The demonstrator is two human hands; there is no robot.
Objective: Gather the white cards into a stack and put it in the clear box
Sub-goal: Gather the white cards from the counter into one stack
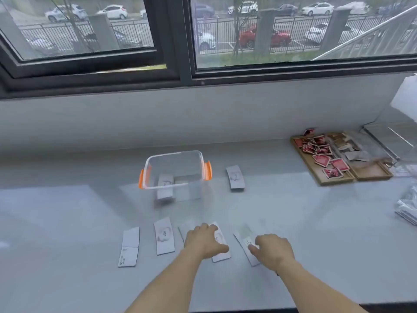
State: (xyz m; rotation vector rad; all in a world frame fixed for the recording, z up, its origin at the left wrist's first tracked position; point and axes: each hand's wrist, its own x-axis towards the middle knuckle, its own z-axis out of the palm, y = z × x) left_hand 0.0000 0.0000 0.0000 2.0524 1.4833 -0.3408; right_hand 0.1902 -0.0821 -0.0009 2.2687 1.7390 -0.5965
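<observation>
Several white cards lie on the grey counter. One card is at the near left, another beside it. My left hand rests flat on a third card, fingers spread. My right hand touches a fourth card with its fingertips; nothing is lifted. A fifth card lies farther back, to the right of the clear box with orange clips. A white card shows through the box's wall.
A wooden tray with red packets and a second tray with grey packets stand at the back right. A clear acrylic stand is behind them. Plastic bags lie at the right edge. A window wall rises behind the counter.
</observation>
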